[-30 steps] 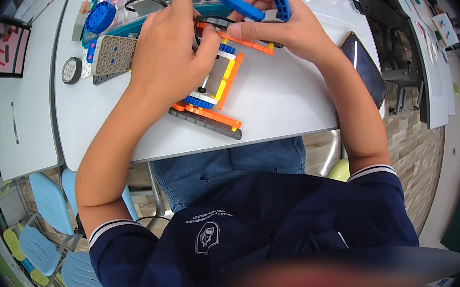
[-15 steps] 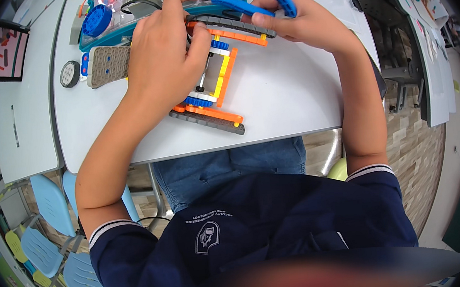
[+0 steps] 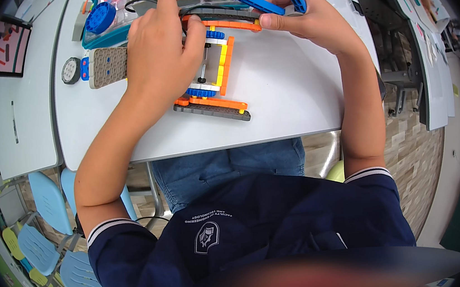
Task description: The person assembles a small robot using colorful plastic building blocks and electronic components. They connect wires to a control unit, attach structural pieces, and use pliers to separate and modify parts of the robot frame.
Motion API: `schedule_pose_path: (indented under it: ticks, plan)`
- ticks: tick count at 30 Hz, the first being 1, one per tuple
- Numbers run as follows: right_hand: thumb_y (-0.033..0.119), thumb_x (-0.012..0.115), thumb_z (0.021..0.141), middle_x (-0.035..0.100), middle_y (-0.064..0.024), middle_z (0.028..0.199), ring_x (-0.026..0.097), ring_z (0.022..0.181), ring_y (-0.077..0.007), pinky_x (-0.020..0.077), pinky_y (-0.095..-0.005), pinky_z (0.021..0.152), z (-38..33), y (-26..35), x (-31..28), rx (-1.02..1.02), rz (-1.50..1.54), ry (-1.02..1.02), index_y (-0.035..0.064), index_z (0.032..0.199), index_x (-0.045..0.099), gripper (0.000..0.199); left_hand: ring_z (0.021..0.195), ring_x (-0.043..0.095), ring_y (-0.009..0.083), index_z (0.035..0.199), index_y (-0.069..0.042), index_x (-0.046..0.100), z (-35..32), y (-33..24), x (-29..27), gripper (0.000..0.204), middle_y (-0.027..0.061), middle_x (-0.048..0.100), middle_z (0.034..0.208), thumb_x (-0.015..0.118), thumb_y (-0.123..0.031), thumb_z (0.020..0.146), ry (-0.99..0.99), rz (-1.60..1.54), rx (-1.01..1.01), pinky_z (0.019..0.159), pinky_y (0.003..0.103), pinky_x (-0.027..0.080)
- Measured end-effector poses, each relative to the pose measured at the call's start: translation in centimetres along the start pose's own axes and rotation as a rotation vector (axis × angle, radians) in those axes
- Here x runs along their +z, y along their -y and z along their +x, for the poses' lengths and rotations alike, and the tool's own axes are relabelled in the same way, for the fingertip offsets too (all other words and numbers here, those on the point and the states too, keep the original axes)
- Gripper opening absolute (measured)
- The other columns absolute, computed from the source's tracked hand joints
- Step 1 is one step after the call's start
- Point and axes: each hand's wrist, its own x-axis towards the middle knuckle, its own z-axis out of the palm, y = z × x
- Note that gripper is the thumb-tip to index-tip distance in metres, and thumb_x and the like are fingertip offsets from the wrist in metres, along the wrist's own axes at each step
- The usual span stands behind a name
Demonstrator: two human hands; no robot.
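Observation:
On the table, a building-block model (image 3: 226, 65) has orange, yellow and white beams, blue gears and dark grey studded strips along two sides. My left hand (image 3: 161, 52) is closed over its left part, thumb and fingers at the far strip, hiding what lies beneath. Beyond that strip, my right hand (image 3: 310, 23) grips a pair of blue ribbed plastic arms (image 3: 253, 0) that spread in a V; its thumb touches the right end of the far orange beam (image 3: 229, 25). A grey perforated block (image 3: 107, 68) and a wheel (image 3: 70, 70) show left of my left hand.
A teal-edged parts box (image 3: 118, 36) stands at the far side, with a blue wheel hub (image 3: 100, 18) on it. Black cables run near my left fingertips. Loose small parts lie at the far right. A screen (image 3: 4, 47) stands on the neighbouring table.
The model has turned slightly, its near strip shifting right and away from me. My right hand and the blue arms have moved a little right, the thumb now at the orange beam's end.

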Motion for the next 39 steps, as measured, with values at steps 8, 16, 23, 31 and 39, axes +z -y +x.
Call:
schedule_pose_path:
  ticks: [8,16,23,31,39]
  plan:
    - [0.034,0.090,0.074,0.073,-0.0025,0.085,0.059,0.066,-0.0068,0.0414,-0.0213,0.056,0.0,0.0,0.8,-0.120,0.126,-0.054,0.0070,0.109,0.078,0.046,0.087,0.063,0.0307,0.122,-0.005,0.059,0.1,0.1,0.3,0.030,0.0108,0.065,0.078,0.057,-0.017,0.094,-0.057,-0.006,0.021,0.089,0.047,0.043]
    - [0.014,0.077,0.089,0.049,0.0081,0.060,0.031,0.045,0.0001,0.0214,-0.0198,0.044,-0.1,1.1,2.1,0.148,0.752,0.011,-0.0008,0.117,0.070,0.032,0.091,0.067,0.0333,0.121,-0.004,0.061,0.2,0.6,0.2,0.026,0.0161,0.070,0.093,0.056,-0.016,0.100,-0.092,0.067,0.024,0.090,0.044,0.046]
    - [0.009,0.076,0.087,0.043,0.0069,0.055,0.031,0.044,-0.0024,0.0215,-0.0225,0.045,-0.2,1.1,3.4,0.148,1.081,-0.008,0.0026,0.101,0.069,0.016,0.096,0.065,0.0320,0.122,-0.005,0.062,0.3,0.6,-0.1,0.026,0.0150,0.070,0.098,0.055,-0.018,0.101,-0.059,0.094,-0.042,0.095,0.044,0.044]
    - [0.008,0.075,0.088,0.044,0.0068,0.055,0.032,0.043,-0.0028,0.0232,-0.0231,0.045,-0.4,1.4,4.2,0.097,1.130,-0.090,0.0011,0.108,0.066,0.023,0.098,0.063,0.0327,0.124,-0.006,0.062,0.3,0.6,0.0,0.027,0.0150,0.070,0.098,0.054,-0.020,0.102,-0.071,0.098,-0.026,0.096,0.045,0.042]
    - [0.007,0.074,0.091,0.045,0.0069,0.058,0.035,0.045,-0.0026,0.0258,-0.0221,0.045,-0.4,1.2,4.7,0.100,1.186,-0.097,0.0008,0.115,0.061,0.028,0.099,0.062,0.0329,0.125,-0.006,0.061,0.2,0.6,0.1,0.028,0.0146,0.069,0.096,0.053,-0.021,0.103,-0.098,0.088,-0.007,0.096,0.045,0.042]
